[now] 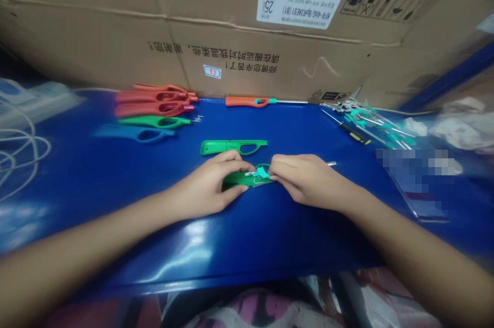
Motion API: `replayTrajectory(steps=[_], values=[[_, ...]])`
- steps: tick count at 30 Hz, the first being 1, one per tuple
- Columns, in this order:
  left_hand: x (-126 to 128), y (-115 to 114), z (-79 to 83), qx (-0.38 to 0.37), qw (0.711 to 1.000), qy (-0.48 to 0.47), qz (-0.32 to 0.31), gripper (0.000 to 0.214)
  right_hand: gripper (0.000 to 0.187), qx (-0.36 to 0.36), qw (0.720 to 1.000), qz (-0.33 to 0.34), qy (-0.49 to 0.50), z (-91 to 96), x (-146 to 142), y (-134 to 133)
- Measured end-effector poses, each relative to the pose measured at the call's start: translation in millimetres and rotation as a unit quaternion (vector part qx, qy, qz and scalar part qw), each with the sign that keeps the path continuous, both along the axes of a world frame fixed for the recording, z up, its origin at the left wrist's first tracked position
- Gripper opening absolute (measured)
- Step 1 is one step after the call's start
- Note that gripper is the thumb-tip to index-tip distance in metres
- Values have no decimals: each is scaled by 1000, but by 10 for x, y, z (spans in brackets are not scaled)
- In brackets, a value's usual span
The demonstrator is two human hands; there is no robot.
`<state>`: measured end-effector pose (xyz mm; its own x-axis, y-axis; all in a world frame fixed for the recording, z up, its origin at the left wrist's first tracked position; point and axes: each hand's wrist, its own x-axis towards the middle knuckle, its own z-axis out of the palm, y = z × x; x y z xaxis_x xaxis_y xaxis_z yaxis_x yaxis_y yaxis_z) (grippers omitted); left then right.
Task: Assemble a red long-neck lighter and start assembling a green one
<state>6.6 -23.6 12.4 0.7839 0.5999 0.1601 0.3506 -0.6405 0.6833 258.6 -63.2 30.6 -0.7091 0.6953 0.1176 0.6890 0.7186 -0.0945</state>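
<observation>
My left hand [210, 184] is closed round a green plastic lighter shell [236, 180] lying on the blue table [247, 235]. My right hand [304, 179] pinches a small teal and metal part [261, 171] at the shell's right end; a thin metal rod [331, 164] pokes out past its knuckles. Just behind the hands lies a second green shell half [233, 146], untouched.
At the back left lie orange shells [154, 102], a green one [154, 122] and a blue one [142, 134]. An assembled orange lighter [254, 101] rests by the cardboard box [247, 24]. Metal rods and teal parts [366, 122] are piled at the right. White cable [19, 148] lies at left.
</observation>
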Motion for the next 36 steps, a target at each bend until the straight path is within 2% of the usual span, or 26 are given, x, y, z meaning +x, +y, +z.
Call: replayTrajectory(steps=[10,17,30,36], values=[[-11,-16,6,5,1000,-1,-5,32,18,-27,1000,14,3,34,16,-14],[-6,-45,7,40,999,11,-26,36,21,-58,998,19,16,50,52,-20],[-18,-78,20,113,991,54,-51,43,12,26,995,28,-91,106,-23,-68],[-2,-59,17,128,988,56,-62,44,17,66,992,40,-96,103,-42,-96]])
